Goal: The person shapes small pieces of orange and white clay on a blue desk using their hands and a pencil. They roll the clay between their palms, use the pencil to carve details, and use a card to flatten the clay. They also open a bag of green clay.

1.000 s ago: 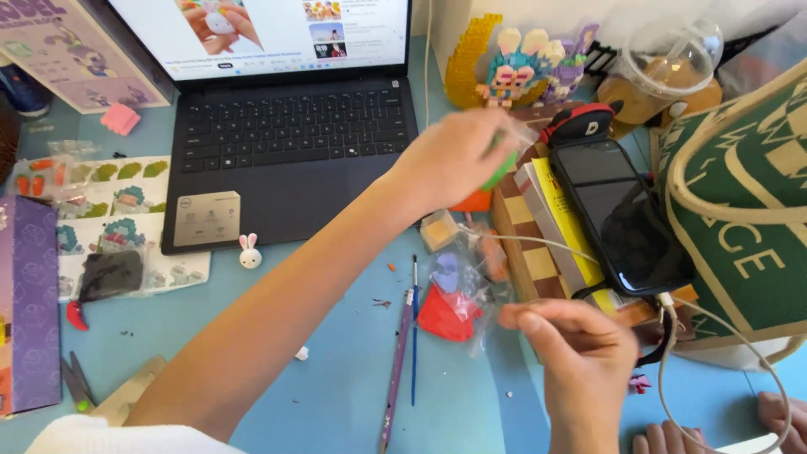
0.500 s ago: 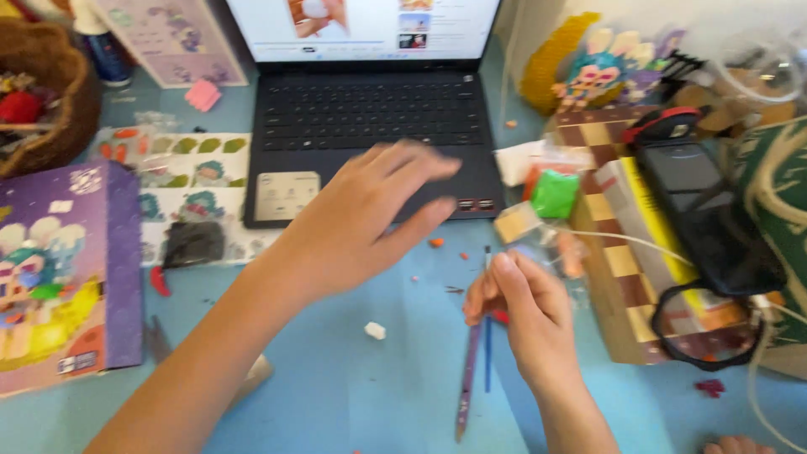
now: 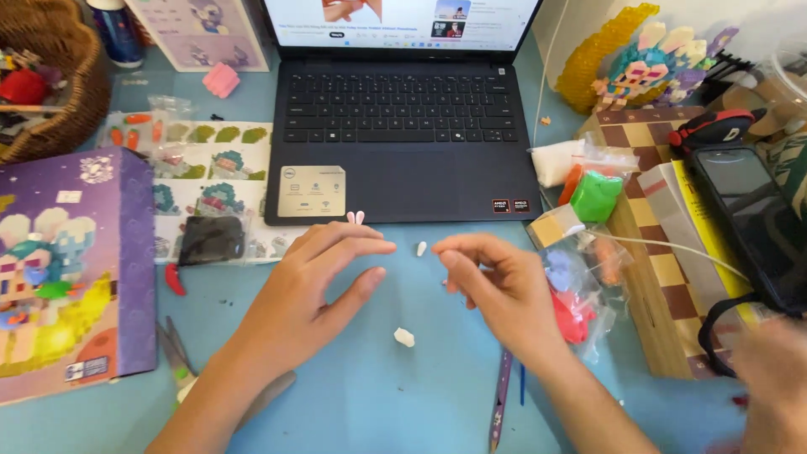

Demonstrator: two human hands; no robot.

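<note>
White brick piece, tiny, lying on the blue tabletop in the gap between the two hands, just below the laptop's front edge. Left hand: palm down, fingers extended and slightly spread, tips pointing toward 3 o'clock, stopping just short of the piece; holding nothing that can be seen. Right hand: fingers bunched and curled toward 9 o'clock, fingertips close beside the piece; whether they pinch anything cannot be told.

Second white piece: at 6 o'clock from the first, on bare tabletop between the wrists, apart from both hands.

Small pink-eared white piece: at 10 o'clock, touching the laptop's edge.

Laptop: open, dark, at 12 o'clock.

Clear bags of coloured bricks: at 3 o'clock, just behind the right hand, white, orange, green, tan, blue and red contents.

Checkered box: farther toward 3 o'clock, phone on top, white cable crossing it.

Purple box: at 9 o'clock, well apart.

Instruction sheet with a black bag: at 9 to 10 o'clock.

Purple pen: at 5 o'clock, beneath the right forearm.

Wicker basket: at 10 o'clock, far corner.

Another person's blurred hand: at 4 o'clock.
</note>
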